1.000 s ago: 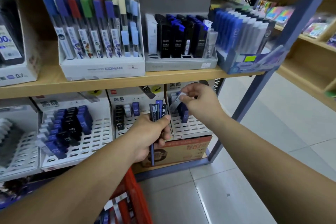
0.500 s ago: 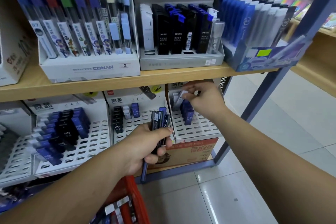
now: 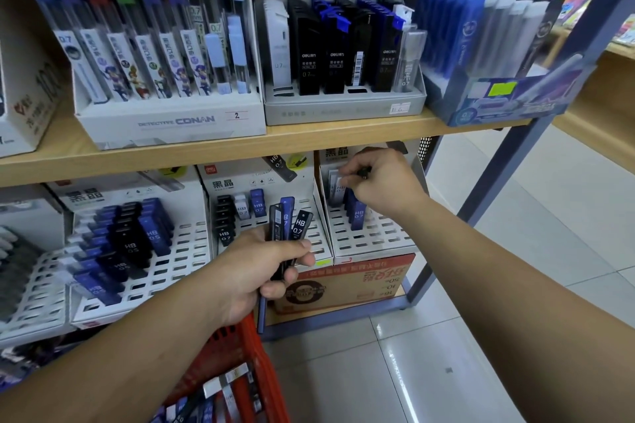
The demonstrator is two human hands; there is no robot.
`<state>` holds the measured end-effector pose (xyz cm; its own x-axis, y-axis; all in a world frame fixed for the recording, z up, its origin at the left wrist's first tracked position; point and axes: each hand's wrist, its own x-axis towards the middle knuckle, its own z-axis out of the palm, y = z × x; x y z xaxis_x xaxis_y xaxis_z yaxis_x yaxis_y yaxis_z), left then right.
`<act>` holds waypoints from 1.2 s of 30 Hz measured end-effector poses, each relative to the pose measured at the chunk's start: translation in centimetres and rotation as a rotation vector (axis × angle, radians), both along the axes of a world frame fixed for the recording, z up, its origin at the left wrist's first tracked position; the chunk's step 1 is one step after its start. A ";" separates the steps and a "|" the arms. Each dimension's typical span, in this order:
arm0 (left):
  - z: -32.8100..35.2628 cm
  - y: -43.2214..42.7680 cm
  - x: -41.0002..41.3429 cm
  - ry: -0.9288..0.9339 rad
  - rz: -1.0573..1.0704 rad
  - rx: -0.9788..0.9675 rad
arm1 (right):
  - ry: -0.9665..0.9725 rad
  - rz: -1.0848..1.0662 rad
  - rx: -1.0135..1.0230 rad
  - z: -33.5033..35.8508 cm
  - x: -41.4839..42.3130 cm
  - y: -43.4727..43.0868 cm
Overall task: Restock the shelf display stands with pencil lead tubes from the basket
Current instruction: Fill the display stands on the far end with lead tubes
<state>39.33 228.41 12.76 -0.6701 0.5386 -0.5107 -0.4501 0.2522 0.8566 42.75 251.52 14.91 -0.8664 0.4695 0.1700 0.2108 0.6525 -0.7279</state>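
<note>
Left hand (image 3: 256,271) gripping lead tubes (image 3: 286,220), right hand (image 3: 383,184) pinching dark tube (image 3: 363,171) over stand (image 3: 372,244) (part-filled), red basket (image 3: 266,366) holding more.

One camera is sitting on the person's head, looking forward and down. It is staying close to the long light-brown wooden shelf board (image 3: 309,139). Its wide lens is also catching the red plastic basket (image 3: 261,364) at the bottom and the pale shiny floor tiles (image 3: 515,251) on the right.
</note>
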 end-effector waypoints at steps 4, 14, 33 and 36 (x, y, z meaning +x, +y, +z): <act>0.1 0.0 0.1 0.012 0.000 0.010 | -0.050 0.055 0.030 0.2 0.0 0.0; 0.2 -0.2 0.1 0.021 0.020 0.015 | -0.088 0.103 0.071 0.2 0.2 0.1; 3.3 -2.9 1.0 0.143 -0.036 0.031 | -0.171 0.224 -0.480 4.2 3.1 -9.8; 3.7 -3.8 1.1 0.191 -0.106 0.007 | -0.120 0.049 -0.671 4.3 3.5 -10.1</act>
